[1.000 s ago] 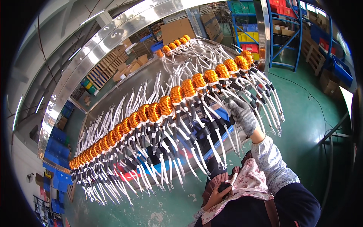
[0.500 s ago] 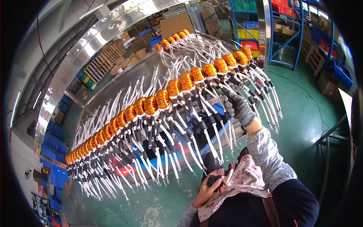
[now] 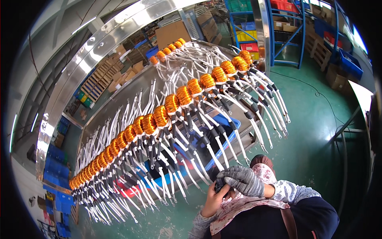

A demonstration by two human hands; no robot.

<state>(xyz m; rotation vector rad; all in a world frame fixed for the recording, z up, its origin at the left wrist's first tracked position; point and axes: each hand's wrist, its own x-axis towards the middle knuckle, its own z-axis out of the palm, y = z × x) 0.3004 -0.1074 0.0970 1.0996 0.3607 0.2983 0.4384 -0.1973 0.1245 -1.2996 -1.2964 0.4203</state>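
Near my body, my bare left hand is closed around a bunch of small black pieces; their exact kind is hard to see. My right hand, in a grey glove, meets it there, its fingers bent over the bunch. Whatever lies under those fingertips is hidden. In front of both hands runs a long curved row of copper-wound ring coils. White leads with metal ring ends hang from the coils toward me, many with black sleeves on them.
The coils rest on a metal table under a shiny steel frame. Below the leads sits a blue bin. A blue rack stands at the far right, with a cable on the green floor. Wooden pallets lie beyond.
My right hand has left the leads near the right part of the row and come down to my left hand. The whole view has shifted slightly.
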